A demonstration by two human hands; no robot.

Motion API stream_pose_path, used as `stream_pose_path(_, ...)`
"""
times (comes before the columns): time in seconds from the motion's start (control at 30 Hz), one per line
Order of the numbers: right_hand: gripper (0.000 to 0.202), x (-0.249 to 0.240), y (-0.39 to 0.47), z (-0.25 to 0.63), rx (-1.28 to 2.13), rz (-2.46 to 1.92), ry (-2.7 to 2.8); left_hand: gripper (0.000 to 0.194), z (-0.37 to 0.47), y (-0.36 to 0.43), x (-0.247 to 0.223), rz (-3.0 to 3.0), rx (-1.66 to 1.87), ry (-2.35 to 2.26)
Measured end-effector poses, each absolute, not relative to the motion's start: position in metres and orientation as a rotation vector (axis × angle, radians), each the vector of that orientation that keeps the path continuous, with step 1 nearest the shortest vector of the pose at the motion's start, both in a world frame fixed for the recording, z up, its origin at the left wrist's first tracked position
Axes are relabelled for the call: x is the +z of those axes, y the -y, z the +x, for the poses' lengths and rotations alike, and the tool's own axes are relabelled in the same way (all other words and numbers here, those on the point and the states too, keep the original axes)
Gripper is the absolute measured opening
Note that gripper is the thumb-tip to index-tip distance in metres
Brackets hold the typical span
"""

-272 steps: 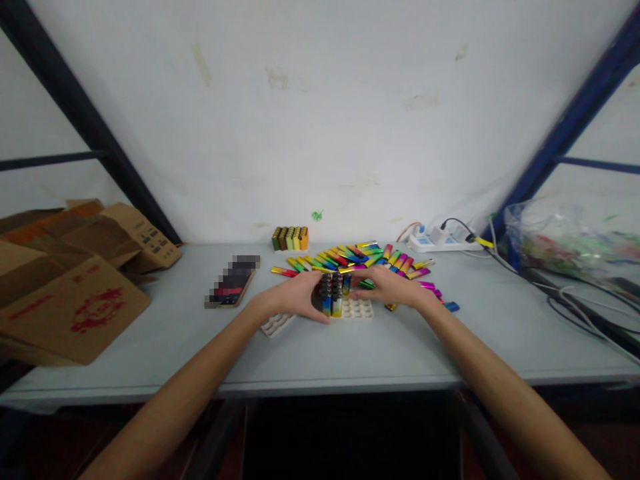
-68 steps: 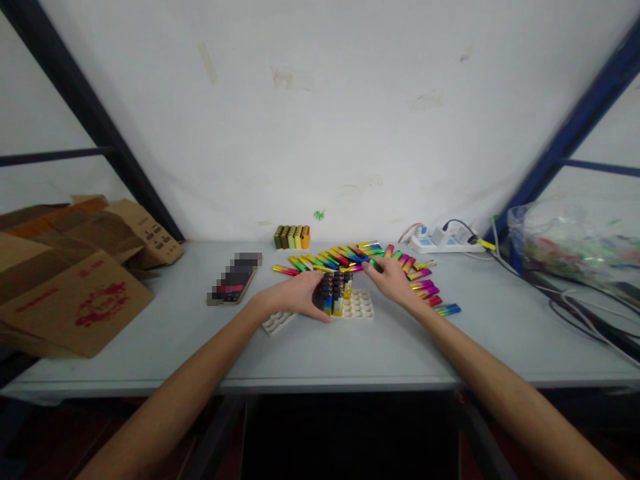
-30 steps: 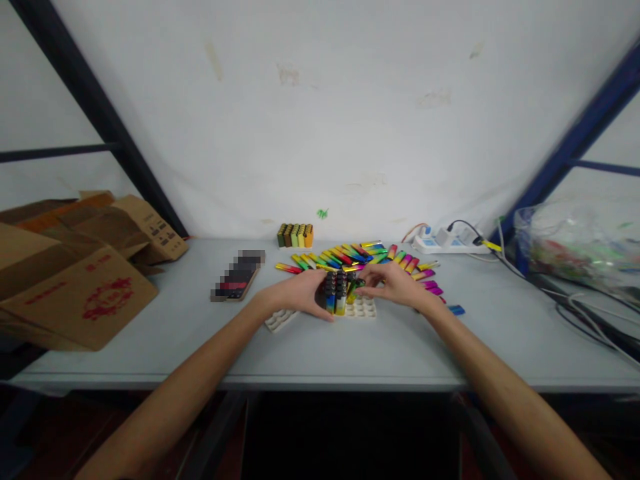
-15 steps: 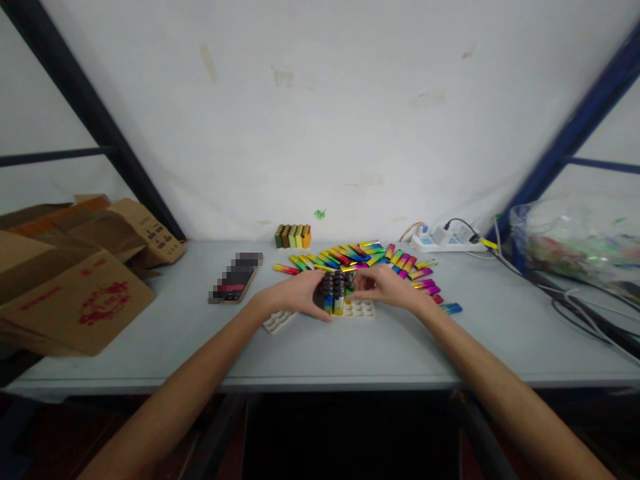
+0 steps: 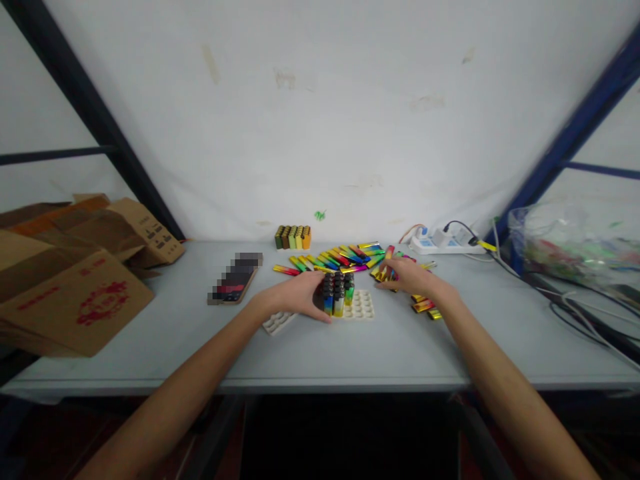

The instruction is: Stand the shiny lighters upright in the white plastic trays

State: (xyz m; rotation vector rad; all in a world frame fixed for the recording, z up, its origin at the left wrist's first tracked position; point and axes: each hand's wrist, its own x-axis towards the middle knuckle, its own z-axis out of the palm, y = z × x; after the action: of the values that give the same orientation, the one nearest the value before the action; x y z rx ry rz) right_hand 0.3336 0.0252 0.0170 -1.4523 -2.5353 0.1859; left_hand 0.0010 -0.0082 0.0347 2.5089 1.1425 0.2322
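Shiny multicoloured lighters [image 5: 339, 295] with dark tops stand upright in rows in a white tray with round-cornered cells [image 5: 364, 307]. My left hand [image 5: 303, 295] curls around their left side, thumb along the front and fingers behind. To the right, my right hand [image 5: 407, 277] is over the pile of loose lighters [image 5: 345, 255], its fingertips among their golden ends. Thumb and fingers look apart there, with no lighter clearly lifted. A second white tray [image 5: 279, 322] lies partly hidden under my left wrist.
At the back stands a block of yellow, green and brown lighters [image 5: 293, 238]. A phone [image 5: 235, 280] lies to the left, near cardboard boxes [image 5: 100, 300]. A white power strip [image 5: 445, 243], cables [image 5: 575, 303] and a clear plastic bag [image 5: 575, 240] are on the right.
My right hand has moved right, from the upright lighters to the loose pile. A green lighter at the group's right side now shows clearly. My left hand stays in place.
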Motion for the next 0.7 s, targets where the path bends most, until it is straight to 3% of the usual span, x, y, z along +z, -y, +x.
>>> stream_pose_path(0.13,0.03,0.022,-0.022,0.325,0.229,-1.317,2.531,0.081,0.001,0.009,0.036,2.497,0.218,-1.165)
stream_pose_path(0.33,0.03,0.017,-0.033,0.341,-0.03,-1.434,2.434,0.079,0.001,0.009,0.035,2.524,0.233,-1.152)
stream_pose_path(0.7,0.049,0.009,-0.023,0.329,0.312,-1.311,2.535,0.084,-0.001,0.006,0.031,2.52,0.281,-1.092)
